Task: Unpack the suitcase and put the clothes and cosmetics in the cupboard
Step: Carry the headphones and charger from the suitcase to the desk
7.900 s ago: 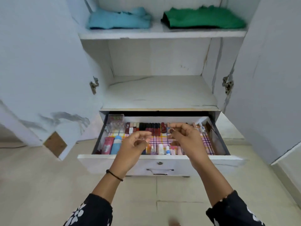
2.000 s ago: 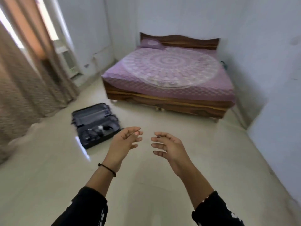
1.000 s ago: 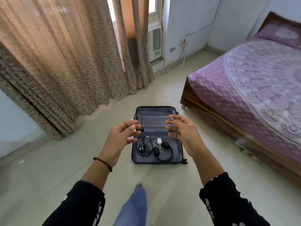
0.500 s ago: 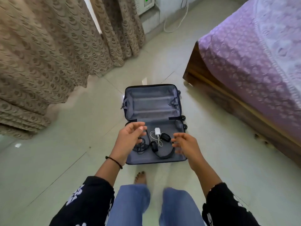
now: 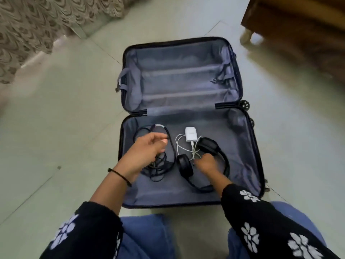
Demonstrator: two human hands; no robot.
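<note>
Suitcase (image 5: 177, 191) lies open flat on the floor (image 5: 65, 109), between the curtain (image 5: 28, 25) and the bed frame (image 5: 298, 34). The far half holds nothing but its lining and straps. No clothes or cosmetics show in either half. The near half holds a coiled black cable (image 5: 171, 144), a white charger (image 5: 190, 134) with its white cord (image 5: 178, 146), and black headphones (image 5: 207, 146). The cupboard is not in view.

Hands: well apart, both down inside the near half. The left hand (image 5: 145, 152) is on the black cable, fingers curled over the bunched part, with the loops spilling out below the palm. The right hand (image 5: 207, 163) is at the spot where the white cord crosses the headphones. It is motion-blurred, so I cannot tell whether it already pinches the cord or only touches it.

Step in hand, as judged: clearing the last loose items out of the near half.

Notes for doing it well:
- The white cord lies tangled over the headphone band and against one ear cup. Lift the charger body and cord together, or the cord may drag the headphones along.
- Gather the black cable at its bunch rather than by one loop, so the coil holds its shape.
- Take one item per hand and lift straight up, clear of the suitcase wall.
- Check the lining folds for small leftovers before closing.
</note>
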